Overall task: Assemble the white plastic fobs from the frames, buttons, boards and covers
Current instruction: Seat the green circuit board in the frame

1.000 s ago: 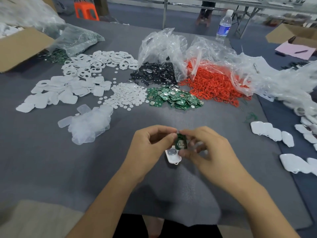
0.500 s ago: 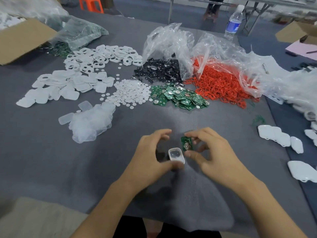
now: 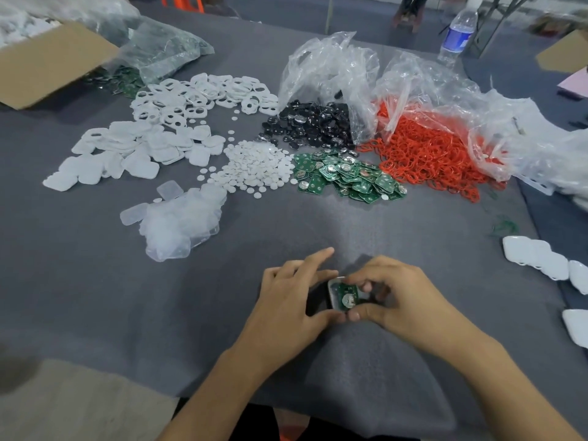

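A white fob frame [image 3: 333, 294] lies on the grey cloth near the front, with a green board [image 3: 346, 296] sitting in it. My left hand [image 3: 291, 308] grips the frame's left side between thumb and fingers, its index finger raised. My right hand [image 3: 402, 296] pinches the board from the right with thumb and curled fingers. Further back lie piles of white frames [image 3: 197, 97], white covers [image 3: 127, 154], small white round buttons [image 3: 254, 168] and green boards [image 3: 346, 178].
Black coin cells [image 3: 311, 125] and red rings [image 3: 429, 151] spill from clear bags behind the boards. Clear plastic pieces [image 3: 178, 224] lie at the left, finished white fobs [image 3: 541, 256] at the right edge. A cardboard box [image 3: 47, 62] and a water bottle [image 3: 458, 33] stand at the back.
The frame has come down from the air onto the cloth. My right hand has brought the green board from beside the frame into it, and both hands have closed in around it.
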A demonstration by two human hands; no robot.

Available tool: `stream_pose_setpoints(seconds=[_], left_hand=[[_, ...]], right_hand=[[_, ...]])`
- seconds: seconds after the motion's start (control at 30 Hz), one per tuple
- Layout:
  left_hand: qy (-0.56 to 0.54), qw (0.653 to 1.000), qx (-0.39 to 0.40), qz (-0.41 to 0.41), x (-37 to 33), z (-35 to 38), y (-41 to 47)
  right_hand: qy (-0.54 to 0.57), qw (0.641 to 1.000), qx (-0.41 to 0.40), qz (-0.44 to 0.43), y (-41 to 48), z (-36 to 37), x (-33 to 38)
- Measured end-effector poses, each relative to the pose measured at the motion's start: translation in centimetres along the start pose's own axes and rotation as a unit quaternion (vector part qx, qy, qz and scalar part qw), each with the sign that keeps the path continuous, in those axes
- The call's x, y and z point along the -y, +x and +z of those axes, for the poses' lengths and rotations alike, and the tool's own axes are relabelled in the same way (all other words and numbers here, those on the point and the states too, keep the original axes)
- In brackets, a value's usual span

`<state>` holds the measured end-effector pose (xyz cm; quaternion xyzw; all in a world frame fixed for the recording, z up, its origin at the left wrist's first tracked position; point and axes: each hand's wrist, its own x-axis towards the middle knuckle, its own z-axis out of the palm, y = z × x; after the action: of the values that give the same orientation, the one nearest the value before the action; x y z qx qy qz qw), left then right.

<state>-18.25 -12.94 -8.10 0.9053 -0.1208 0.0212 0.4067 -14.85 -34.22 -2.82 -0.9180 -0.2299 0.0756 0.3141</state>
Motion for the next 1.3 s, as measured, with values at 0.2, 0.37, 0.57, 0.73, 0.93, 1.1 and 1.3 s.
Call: stream_pose_setpoints(seconds=[0.2, 0.37, 0.57, 0.73, 0.93, 1.1, 1.3], left_hand=[[-0.017, 1.000, 0.001, -0.007, 0.1, 0.0, 0.0], [-0.010, 1.000, 0.005, -0.013, 0.3, 0.1, 0.0], [-0.012, 1.000, 0.007, -0.015, 0.2, 0.0, 0.0], [-0.014, 1.000, 0.010, -0.017, 0.3, 0.0, 0.2], [-0.010, 1.000, 0.011, -0.015, 0.3, 0.0, 0.1], [-0.007, 1.000, 0.010, -0.017, 0.2, -0.1, 0.1], [-0.001, 1.000, 0.011, -0.014, 0.1, -0.2, 0.2]], right_hand=[[-0.020, 1.000, 0.011, -0.021, 0.6, 0.1, 0.2], [-0.015, 1.000, 0.007, -0.023, 0.7, 0.1, 0.0], [-0.012, 0.999, -0.015, -0.028, 0.2, 0.7, 0.2], [-0.044, 0.998, 0.000, -0.037, -0.1, 0.6, 0.6], [-0.052, 0.998, 0.009, -0.033, -0.5, 0.5, 1.0], [-0.058, 0.998, 0.014, -0.027, -0.5, 0.5, 1.2], [-0.068, 0.997, 0.021, -0.029, -0.4, 0.6, 1.3]])
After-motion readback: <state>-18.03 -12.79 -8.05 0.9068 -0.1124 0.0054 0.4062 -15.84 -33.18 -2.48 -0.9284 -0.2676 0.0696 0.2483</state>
